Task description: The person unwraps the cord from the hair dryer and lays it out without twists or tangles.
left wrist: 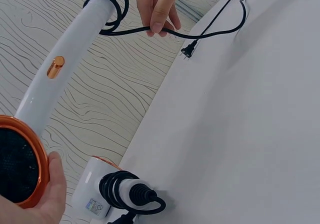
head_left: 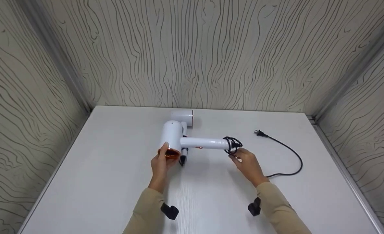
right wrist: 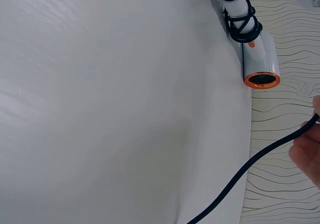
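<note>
A white hair dryer (head_left: 172, 133) with copper-coloured trim is held up over the table. My left hand (head_left: 160, 165) grips its barrel at the copper-rimmed end, thumb on the near side. Black power cord (left wrist: 121, 14) is looped around the end of the handle (head_left: 204, 143). Near that end my right hand (head_left: 248, 164) pinches the cord between thumb and fingers, as the left wrist view shows. From there the loose cord (head_left: 300, 162) runs across the table to a two-pin plug (head_left: 260, 133). Only some fingers (right wrist: 306, 151) of the right hand show in the right wrist view.
A second white hair dryer (head_left: 182, 117) lies at the back of the white table (head_left: 120, 178), its cord (left wrist: 117, 186) wound about the handle. Wood-grain patterned panels (head_left: 192, 58) rise behind the table and at both sides.
</note>
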`<state>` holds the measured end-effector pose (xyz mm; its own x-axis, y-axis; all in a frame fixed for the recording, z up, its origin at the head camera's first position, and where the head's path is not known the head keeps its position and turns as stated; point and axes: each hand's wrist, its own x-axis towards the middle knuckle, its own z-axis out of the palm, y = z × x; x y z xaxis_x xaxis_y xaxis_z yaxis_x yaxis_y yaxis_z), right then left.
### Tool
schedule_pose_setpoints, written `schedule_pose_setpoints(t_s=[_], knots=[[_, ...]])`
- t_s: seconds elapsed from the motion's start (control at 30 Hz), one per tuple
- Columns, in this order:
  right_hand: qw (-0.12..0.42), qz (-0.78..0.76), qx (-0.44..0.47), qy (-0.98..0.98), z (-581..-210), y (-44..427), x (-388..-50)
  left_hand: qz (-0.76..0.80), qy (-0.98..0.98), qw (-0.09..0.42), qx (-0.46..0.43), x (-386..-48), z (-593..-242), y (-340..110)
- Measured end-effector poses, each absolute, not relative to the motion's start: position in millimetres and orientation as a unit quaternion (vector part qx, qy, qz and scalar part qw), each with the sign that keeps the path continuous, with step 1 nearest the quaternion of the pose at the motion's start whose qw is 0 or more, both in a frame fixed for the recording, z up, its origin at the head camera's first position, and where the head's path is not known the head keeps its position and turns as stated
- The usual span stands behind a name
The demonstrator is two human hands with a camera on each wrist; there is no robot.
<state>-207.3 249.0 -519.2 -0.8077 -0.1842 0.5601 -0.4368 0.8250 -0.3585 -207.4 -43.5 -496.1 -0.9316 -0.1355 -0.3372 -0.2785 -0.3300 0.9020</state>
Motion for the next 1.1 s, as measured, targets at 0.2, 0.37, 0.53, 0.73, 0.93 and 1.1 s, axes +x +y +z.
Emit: schedule_pose_setpoints(t_s=[0.2, 0.37, 0.53, 0.73, 0.93, 1.1], knots=[[0.251, 0.241, 0.167, -0.922, -517.7, 250.2, -208.5, 0.783, 0.596, 0.067, -0.166, -206.6, -496.7, -44.7], [0.242, 0.236, 0.158, -0.928, -515.9, 254.6, -209.0, 0.780, 0.600, 0.074, -0.158, -206.1, -497.1, -45.7], [0.253, 0.244, 0.170, -0.921, -513.0, 256.6, -212.3, 0.778, 0.604, 0.076, -0.155, -205.1, -496.5, -47.1], [0.255, 0.247, 0.180, -0.917, -506.6, 258.2, -215.1, 0.774, 0.608, 0.079, -0.159, -205.1, -496.0, -48.0], [0.212, 0.270, 0.156, -0.926, -498.7, 260.1, -213.5, 0.765, 0.619, 0.086, -0.155, -205.0, -496.8, -49.1], [0.201, 0.260, 0.156, -0.931, -495.0, 262.1, -212.7, 0.758, 0.627, 0.091, -0.154, -205.7, -497.9, -48.9]])
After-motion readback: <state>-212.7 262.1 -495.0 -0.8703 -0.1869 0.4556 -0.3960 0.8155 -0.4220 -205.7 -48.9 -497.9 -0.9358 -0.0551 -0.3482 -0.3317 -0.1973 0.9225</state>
